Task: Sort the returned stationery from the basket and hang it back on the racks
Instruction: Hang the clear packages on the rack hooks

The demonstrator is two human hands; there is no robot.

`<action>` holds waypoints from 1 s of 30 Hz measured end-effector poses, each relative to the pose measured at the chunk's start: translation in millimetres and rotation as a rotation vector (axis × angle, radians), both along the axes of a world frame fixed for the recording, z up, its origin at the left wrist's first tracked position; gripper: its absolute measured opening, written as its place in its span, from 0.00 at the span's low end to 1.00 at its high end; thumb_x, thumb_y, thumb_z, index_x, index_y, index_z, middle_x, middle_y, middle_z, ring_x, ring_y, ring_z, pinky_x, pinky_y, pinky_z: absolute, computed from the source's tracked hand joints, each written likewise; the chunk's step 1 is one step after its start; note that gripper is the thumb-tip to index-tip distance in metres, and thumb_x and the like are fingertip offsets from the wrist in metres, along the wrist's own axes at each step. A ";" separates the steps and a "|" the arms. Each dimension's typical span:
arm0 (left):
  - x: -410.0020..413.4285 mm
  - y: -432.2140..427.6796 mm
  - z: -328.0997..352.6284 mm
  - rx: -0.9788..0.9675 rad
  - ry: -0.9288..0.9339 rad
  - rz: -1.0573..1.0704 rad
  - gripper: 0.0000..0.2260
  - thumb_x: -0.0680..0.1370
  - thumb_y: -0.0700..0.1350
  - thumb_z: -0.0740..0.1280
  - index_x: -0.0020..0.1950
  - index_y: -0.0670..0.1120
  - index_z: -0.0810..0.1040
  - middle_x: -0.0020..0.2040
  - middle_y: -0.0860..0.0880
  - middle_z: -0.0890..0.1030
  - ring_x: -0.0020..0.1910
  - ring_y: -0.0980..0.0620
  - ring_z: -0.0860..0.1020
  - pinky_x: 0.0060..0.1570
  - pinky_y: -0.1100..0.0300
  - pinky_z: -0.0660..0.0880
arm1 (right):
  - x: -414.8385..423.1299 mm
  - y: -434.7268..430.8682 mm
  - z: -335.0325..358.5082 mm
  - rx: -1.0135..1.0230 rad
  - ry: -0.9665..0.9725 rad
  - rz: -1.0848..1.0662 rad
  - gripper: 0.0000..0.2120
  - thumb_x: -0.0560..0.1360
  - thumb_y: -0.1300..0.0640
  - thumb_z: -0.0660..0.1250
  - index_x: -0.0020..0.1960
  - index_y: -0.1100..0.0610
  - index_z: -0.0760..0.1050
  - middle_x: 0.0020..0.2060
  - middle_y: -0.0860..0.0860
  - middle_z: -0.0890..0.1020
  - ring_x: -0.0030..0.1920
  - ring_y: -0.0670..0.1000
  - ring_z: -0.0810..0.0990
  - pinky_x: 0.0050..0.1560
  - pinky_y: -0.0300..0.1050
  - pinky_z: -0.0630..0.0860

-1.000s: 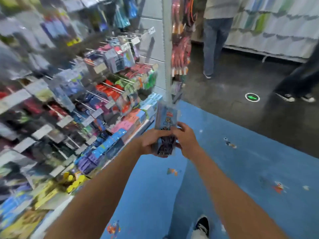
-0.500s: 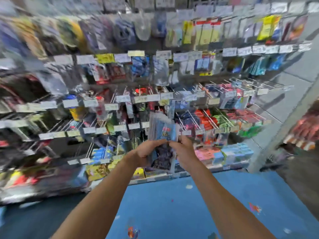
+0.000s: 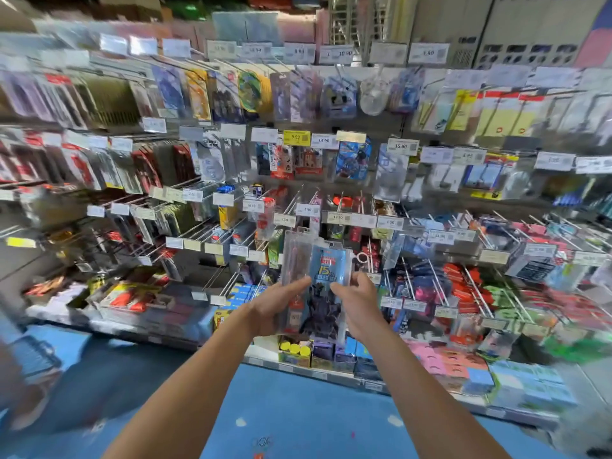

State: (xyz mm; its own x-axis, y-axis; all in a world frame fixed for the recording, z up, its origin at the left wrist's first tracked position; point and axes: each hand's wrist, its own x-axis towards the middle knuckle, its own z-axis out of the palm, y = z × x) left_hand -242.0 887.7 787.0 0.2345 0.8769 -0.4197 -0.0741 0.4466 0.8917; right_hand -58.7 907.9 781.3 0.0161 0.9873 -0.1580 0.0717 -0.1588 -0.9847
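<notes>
I hold a clear plastic stationery pack (image 3: 319, 270) upright in front of the racks; its blue card shows "15" and a dark figure. My left hand (image 3: 276, 304) grips its left edge, thumb across the front. My right hand (image 3: 356, 301) holds its right edge with curled fingers. The pack's hang tab points up toward the metal hooks (image 3: 298, 207) of the middle rows. The basket is out of view.
The pegboard rack wall (image 3: 331, 160) fills the view, with hanging packs and price tags (image 3: 400, 146) on every row. Boxed goods line the bottom shelf (image 3: 331, 359). Blue floor (image 3: 298, 409) lies below. A dark blurred shape (image 3: 33, 359) sits at the left edge.
The view swung left from the aisle to face the racks squarely. Both hands kept the pack and raised it closer to the hooks.
</notes>
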 end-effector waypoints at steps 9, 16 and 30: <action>-42.1 50.9 -9.3 0.109 0.041 0.147 0.21 0.77 0.50 0.73 0.63 0.39 0.76 0.53 0.40 0.86 0.50 0.42 0.85 0.44 0.45 0.84 | -43.9 53.8 5.0 0.065 -0.055 -0.018 0.07 0.78 0.63 0.69 0.54 0.59 0.74 0.50 0.59 0.83 0.49 0.59 0.85 0.50 0.57 0.82; -101.9 111.8 -5.2 0.159 -0.016 0.196 0.18 0.78 0.42 0.75 0.63 0.38 0.73 0.55 0.35 0.85 0.49 0.40 0.85 0.45 0.46 0.83 | -102.1 103.4 11.3 0.065 0.006 -0.004 0.09 0.80 0.63 0.67 0.59 0.57 0.78 0.51 0.54 0.85 0.51 0.54 0.86 0.52 0.53 0.84; -226.6 198.3 10.9 0.234 -0.116 0.604 0.07 0.77 0.44 0.68 0.47 0.41 0.82 0.41 0.39 0.85 0.39 0.38 0.85 0.44 0.37 0.83 | -189.9 194.1 31.9 0.070 0.093 -0.041 0.08 0.81 0.68 0.65 0.50 0.58 0.80 0.46 0.53 0.86 0.44 0.50 0.85 0.41 0.43 0.82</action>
